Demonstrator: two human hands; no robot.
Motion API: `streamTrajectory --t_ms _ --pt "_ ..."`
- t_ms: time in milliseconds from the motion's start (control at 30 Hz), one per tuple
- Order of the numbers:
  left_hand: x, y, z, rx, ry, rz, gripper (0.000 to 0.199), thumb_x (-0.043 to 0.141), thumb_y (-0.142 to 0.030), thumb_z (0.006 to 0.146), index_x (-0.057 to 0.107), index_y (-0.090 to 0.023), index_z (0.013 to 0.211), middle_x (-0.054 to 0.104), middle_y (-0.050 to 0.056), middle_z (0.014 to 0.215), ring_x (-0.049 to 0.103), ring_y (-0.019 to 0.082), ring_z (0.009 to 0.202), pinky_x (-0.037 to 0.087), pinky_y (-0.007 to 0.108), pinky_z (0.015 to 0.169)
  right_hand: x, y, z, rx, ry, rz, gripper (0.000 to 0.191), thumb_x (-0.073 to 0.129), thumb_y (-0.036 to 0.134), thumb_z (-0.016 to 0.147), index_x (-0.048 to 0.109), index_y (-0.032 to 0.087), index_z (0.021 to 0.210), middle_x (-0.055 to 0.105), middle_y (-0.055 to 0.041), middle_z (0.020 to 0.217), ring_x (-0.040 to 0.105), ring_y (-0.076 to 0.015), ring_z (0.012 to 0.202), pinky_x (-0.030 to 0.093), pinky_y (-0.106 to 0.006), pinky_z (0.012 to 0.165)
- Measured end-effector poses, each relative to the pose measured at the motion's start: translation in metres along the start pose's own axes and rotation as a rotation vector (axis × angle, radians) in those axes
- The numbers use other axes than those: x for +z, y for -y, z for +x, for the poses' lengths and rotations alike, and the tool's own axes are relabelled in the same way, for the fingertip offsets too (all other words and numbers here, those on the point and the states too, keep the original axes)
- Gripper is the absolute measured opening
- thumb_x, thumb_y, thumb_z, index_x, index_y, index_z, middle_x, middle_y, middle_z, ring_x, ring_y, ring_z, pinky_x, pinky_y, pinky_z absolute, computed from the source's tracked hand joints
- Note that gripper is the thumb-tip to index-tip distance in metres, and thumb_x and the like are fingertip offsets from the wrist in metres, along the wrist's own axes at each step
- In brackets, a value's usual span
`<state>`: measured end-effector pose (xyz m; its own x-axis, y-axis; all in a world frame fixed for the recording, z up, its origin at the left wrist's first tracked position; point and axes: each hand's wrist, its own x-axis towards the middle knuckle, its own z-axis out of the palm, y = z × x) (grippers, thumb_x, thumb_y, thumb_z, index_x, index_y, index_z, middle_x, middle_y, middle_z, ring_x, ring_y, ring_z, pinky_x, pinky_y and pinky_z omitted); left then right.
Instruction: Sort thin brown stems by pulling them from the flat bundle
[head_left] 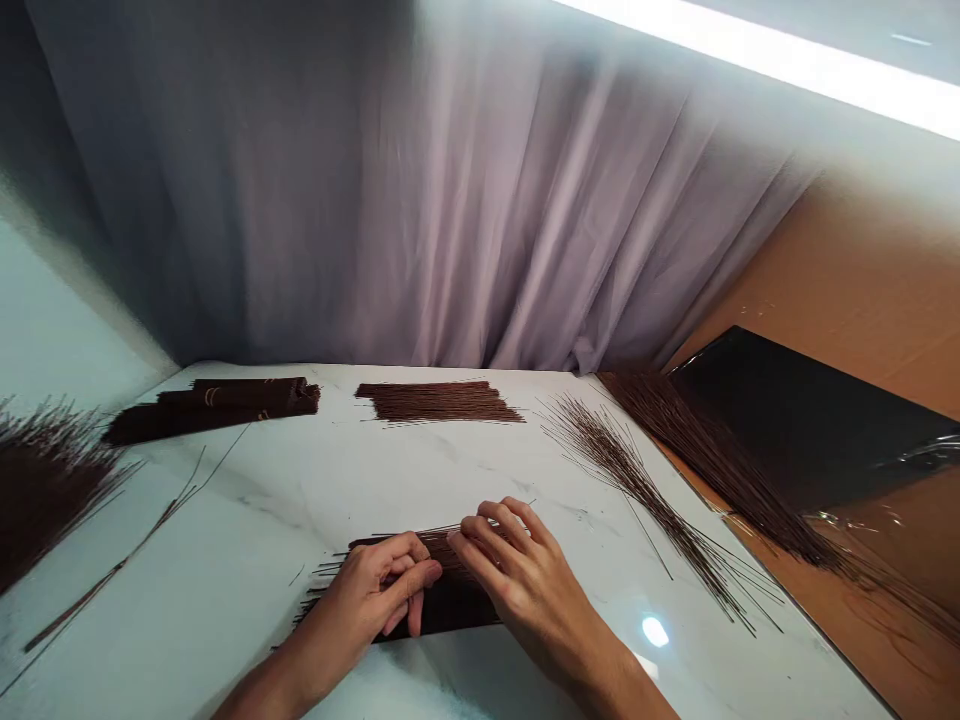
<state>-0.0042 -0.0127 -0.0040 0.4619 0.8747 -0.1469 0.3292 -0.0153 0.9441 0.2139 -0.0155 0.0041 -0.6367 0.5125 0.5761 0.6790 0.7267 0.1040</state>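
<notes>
Nearest, the layer of dark sticks (457, 605) lies on the white tabletop (420, 480) directly beneath both hands, its long axis running left to right across the person's front, with uneven ends poking out past the left wrist. The left hand (386, 585) is over its left and middle part, thumb drawn in against bent fingers; whether a stick is pinched there I cannot tell. The right hand (521, 570) covers its right part, fingers curled and tips down by the far-edge sticks — its thumb is hidden, so its grip cannot be told. Neither hand is clearly nearer. Farther out, a few thin strands (112, 572) lie aslant to the left, beyond them a bristly mass (45, 490) at the view's edge; to the right, a loose fan of sticks (656, 490) slants. Toward the back sit dark tied rolls (240, 398) and, to their right, a flat row of sticks (442, 402) — also lengthwise left to right — before a grey curtain (480, 200).
</notes>
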Motion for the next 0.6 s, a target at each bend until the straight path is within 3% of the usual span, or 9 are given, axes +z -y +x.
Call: streamTrajectory --t_ms 133,267,433,500,600 --pt "-0.001 -0.003 -0.001 -0.002 0.01 0.018 0.032 0.05 -0.043 0.101 0.058 -0.019 0.081 0.062 -0.004 0.056 0.038 0.011 0.05 0.03 0.024 0.054 -0.001 -0.001 0.0 -0.013 0.044 0.01 0.017 0.049 0.013 0.103 0.065 0.013 0.111 0.069 -0.0074 0.099 0.059 -0.0224 0.097 0.043 -0.039 0.098" --pt "-0.001 -0.009 -0.003 -0.026 0.028 0.04 0.032 0.048 -0.042 0.102 0.058 -0.02 0.081 0.06 -0.005 0.056 0.039 0.012 0.052 0.03 0.024 0.056 0.002 -0.004 0.001 -0.034 0.054 0.074 0.022 0.043 0.012 0.104 0.065 0.011 0.107 0.069 -0.0086 0.095 0.058 -0.0227 0.095 0.048 -0.037 0.087" --pt "-0.003 -0.011 -0.002 -0.051 0.029 0.099 0.032 0.048 -0.042 0.101 0.058 -0.02 0.08 0.059 -0.005 0.054 0.039 0.012 0.051 0.03 0.024 0.055 -0.003 -0.01 -0.001 0.055 0.076 0.247 0.026 0.049 0.012 0.103 0.063 0.017 0.124 0.07 -0.0067 0.101 0.059 -0.0218 0.098 0.052 -0.036 0.084" --pt "-0.003 -0.012 -0.001 -0.063 0.05 0.1 0.032 0.049 -0.043 0.1 0.058 -0.02 0.079 0.059 -0.005 0.052 0.038 0.011 0.049 0.03 0.023 0.053 -0.012 -0.016 -0.002 0.179 -0.052 0.264 0.033 0.051 0.011 0.101 0.06 0.021 0.131 0.069 -0.0074 0.113 0.059 -0.0211 0.103 0.051 -0.037 0.089" --pt "-0.002 -0.013 -0.001 -0.088 0.076 0.103 0.032 0.05 -0.043 0.098 0.058 -0.019 0.078 0.06 -0.005 0.05 0.036 0.01 0.044 0.028 0.023 0.05 -0.029 -0.031 -0.004 0.436 -0.398 0.202 0.031 0.055 0.013 0.1 0.061 0.023 0.129 0.065 -0.0082 0.118 0.061 -0.0206 0.103 0.05 -0.039 0.092"
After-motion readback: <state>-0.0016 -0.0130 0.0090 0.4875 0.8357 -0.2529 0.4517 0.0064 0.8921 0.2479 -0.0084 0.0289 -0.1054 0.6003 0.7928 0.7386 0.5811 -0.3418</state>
